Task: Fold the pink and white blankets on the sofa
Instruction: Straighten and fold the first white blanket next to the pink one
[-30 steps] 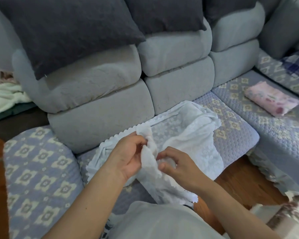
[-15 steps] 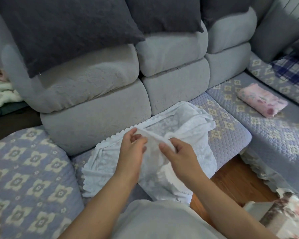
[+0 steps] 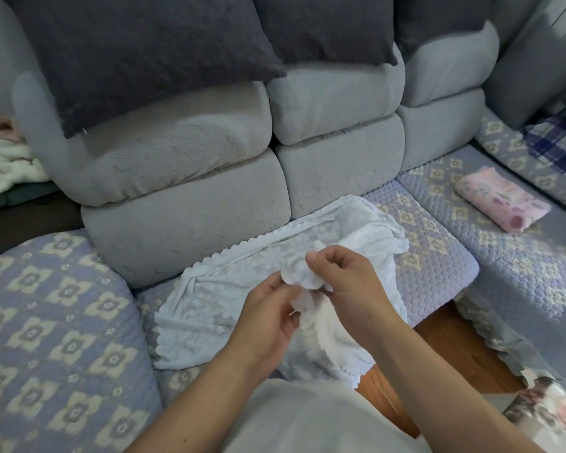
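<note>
Left hand point(image 3: 268, 318) and right hand point(image 3: 347, 282) close together, both pinching scalloped edge of white blanket point(image 3: 229, 289), rest rumpled on sofa point(image 3: 432, 256) seat. Thin, light, limp cloth, likely to sag and bunch; best taken at corners along hem. Farther right on the seat, pink blanket point(image 3: 500, 204) already folded

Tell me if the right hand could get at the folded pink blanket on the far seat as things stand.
Probably not right away. The right hand is pinching a scalloped edge of the white lace blanket together with the left hand. The folded pink floral blanket lies uncovered on the right-hand seat, nothing in between, but it looks a long stretch away.
</note>
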Action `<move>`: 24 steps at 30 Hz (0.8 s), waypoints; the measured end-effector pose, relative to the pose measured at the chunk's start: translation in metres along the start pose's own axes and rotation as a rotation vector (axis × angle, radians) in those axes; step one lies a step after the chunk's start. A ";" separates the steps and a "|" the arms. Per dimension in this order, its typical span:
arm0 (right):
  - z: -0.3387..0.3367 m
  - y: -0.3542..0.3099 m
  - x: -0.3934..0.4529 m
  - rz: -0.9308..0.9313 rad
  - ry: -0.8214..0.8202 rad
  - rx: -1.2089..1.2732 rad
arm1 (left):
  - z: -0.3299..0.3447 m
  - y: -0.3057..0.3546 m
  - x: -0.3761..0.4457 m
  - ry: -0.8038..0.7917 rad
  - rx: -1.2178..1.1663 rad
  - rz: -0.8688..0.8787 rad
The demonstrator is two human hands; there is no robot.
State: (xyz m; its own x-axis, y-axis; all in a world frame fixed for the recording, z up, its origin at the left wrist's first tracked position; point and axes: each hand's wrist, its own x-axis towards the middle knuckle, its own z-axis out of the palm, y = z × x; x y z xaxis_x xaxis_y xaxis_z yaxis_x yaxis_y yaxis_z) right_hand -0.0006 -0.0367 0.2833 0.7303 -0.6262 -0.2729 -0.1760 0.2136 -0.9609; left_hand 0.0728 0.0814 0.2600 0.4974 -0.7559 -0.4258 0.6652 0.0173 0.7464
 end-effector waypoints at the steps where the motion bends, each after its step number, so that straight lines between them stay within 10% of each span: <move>1: -0.002 0.003 0.001 0.013 0.002 0.015 | 0.000 0.000 0.000 0.022 -0.119 -0.051; 15: -0.021 0.019 -0.006 0.191 0.168 0.317 | -0.003 0.000 0.011 0.418 0.056 -0.060; 20: -0.086 -0.008 0.020 0.150 0.747 0.247 | -0.015 0.004 0.009 0.469 0.044 -0.043; 24: -0.104 -0.048 0.022 -0.290 1.131 -0.062 | -0.010 0.012 0.000 0.392 -0.090 -0.089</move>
State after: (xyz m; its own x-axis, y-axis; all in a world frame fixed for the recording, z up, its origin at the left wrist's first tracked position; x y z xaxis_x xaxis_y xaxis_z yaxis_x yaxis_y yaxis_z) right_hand -0.0451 -0.1390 0.3186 -0.2504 -0.9627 0.1021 -0.1538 -0.0646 -0.9860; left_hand 0.0864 0.0885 0.2635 0.5983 -0.4510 -0.6622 0.7526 0.0328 0.6576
